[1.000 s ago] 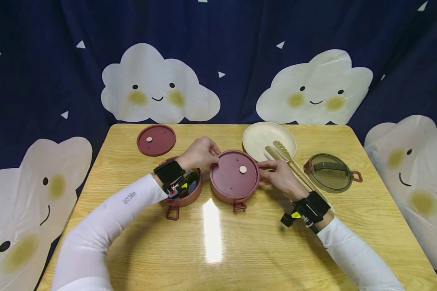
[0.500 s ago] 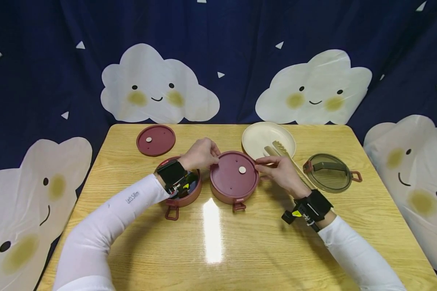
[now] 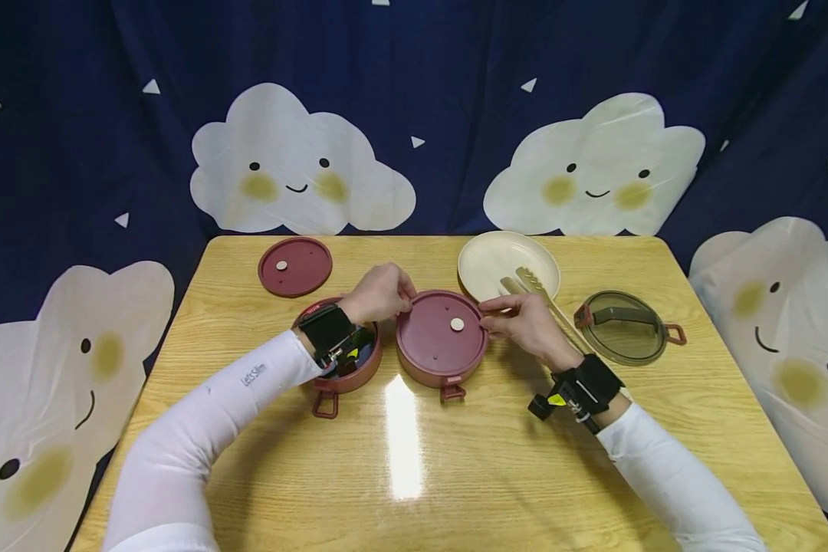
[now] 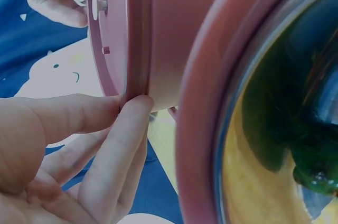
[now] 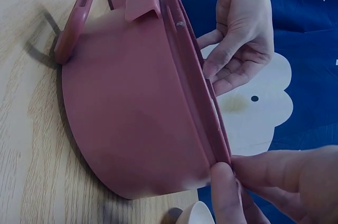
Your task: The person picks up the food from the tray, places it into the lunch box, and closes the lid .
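Note:
A round maroon lid (image 3: 431,341) with a cream knob lies over a pink-red pot (image 5: 127,102) at mid-table. My left hand (image 3: 382,294) pinches the lid's far left edge between thumb and fingers. On the opposite side, my right hand (image 3: 527,328) has thumb and fingertips on the lid's right edge. The right wrist view shows the lid's rim close along the pot's top, with a thin dark line between them. Under my left wrist stands a second pink-red pot (image 3: 367,374), uncovered, with a glossy green thing (image 4: 317,174) inside; the wrist hides part of it.
Another maroon lid (image 3: 310,268) lies at the back left. At the back right sits a cream plate (image 3: 479,261), with tan tongs (image 3: 559,316) and another utensil across it. A glass lid (image 3: 624,341) lies farther right. The wooden table (image 3: 469,475) ends at a curtain.
My right hand has shifted its fingers from the pot's side up to the lid's edge. The lid has moved very slightly toward me and left. My left hand keeps its pinch.

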Tool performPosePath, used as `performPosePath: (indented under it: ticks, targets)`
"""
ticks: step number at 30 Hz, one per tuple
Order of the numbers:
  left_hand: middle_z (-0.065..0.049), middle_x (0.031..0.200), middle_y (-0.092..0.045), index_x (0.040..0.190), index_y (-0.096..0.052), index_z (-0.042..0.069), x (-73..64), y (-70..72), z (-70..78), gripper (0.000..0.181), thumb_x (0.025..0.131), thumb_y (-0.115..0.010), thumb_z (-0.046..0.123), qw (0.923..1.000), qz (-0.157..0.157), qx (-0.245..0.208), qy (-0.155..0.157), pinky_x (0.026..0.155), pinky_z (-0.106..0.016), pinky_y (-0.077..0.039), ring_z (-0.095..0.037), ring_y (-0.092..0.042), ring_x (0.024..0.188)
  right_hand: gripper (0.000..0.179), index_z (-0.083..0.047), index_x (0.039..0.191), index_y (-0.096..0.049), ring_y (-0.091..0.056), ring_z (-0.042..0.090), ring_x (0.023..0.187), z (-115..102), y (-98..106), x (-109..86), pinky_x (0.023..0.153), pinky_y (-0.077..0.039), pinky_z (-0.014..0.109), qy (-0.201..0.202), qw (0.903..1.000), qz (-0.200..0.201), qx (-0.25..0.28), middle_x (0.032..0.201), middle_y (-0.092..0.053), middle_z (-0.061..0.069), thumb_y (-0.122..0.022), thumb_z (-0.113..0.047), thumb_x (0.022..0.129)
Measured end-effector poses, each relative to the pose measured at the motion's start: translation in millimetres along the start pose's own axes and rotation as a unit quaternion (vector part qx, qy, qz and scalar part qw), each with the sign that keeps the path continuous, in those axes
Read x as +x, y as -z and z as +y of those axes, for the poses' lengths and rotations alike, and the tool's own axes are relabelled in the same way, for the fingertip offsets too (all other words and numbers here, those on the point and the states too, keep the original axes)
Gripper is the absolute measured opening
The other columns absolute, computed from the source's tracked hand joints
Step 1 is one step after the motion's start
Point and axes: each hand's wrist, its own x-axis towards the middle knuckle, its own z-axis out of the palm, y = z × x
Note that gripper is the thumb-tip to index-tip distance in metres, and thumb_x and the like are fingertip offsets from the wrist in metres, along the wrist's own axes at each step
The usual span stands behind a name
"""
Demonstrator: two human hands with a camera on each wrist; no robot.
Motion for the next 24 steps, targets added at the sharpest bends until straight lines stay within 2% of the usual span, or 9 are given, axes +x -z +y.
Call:
performPosePath:
  ticks: [6, 13, 21, 24]
  targets:
    - [-0.014, 0.094, -0.077, 0.110, -0.078, 0.000, 1.0, -2.0, -2.1, 0.015, 0.097, -0.072, 0.002, 1.0000, -0.001, 0.003, -0.003, 0.061, -0.022, -0.059, -0.030, -0.077, 0.083, 0.031, 0.012, 0.127, -0.070, -0.075, 0.006, 0.088, -0.2, 0.8, 0.5, 0.085, -0.065, 0.035, 0.001, 0.9999, -0.008, -0.015, 0.131, -0.067, 0.034, -0.070, 0.003, 0.097]
    - [-0.014, 0.095, -0.077, 0.112, -0.077, 0.000, 3.1, -4.0, -4.8, 0.016, 0.097, -0.072, 0.002, 1.0000, -0.005, -0.001, -0.004, 0.061, -0.021, -0.058, -0.036, -0.078, 0.088, 0.031, 0.012, 0.127, -0.070, -0.075, 0.004, 0.087, -0.1, 1.3, 1.8, 0.085, -0.065, 0.033, -0.001, 0.9998, -0.008, -0.019, 0.132, -0.067, 0.034, -0.069, 0.003, 0.097]
    - [-0.014, 0.096, -0.076, 0.114, -0.077, 0.000, 2.1, -2.6, -3.5, 0.017, 0.098, -0.071, 0.003, 0.9999, -0.009, 0.008, -0.002, 0.063, -0.023, -0.060, -0.032, -0.078, 0.084, 0.033, 0.013, 0.129, -0.068, -0.073, 0.000, 0.084, -0.6, -1.9, 3.7, 0.085, -0.065, 0.030, -0.021, 0.9998, -0.002, -0.003, 0.136, -0.065, 0.035, -0.068, 0.005, 0.098]
    - [-0.014, 0.096, -0.075, 0.115, -0.077, 0.000, 1.6, -2.3, -2.6, 0.017, 0.099, -0.071, 0.004, 0.9999, -0.011, 0.011, -0.002, 0.064, -0.023, -0.060, -0.030, -0.078, 0.084, 0.031, 0.013, 0.127, -0.070, -0.072, 0.000, 0.082, -2.0, -2.4, 3.2, 0.081, -0.065, 0.028, -0.011, 0.9996, 0.003, -0.024, 0.133, -0.067, 0.034, -0.069, 0.004, 0.097]
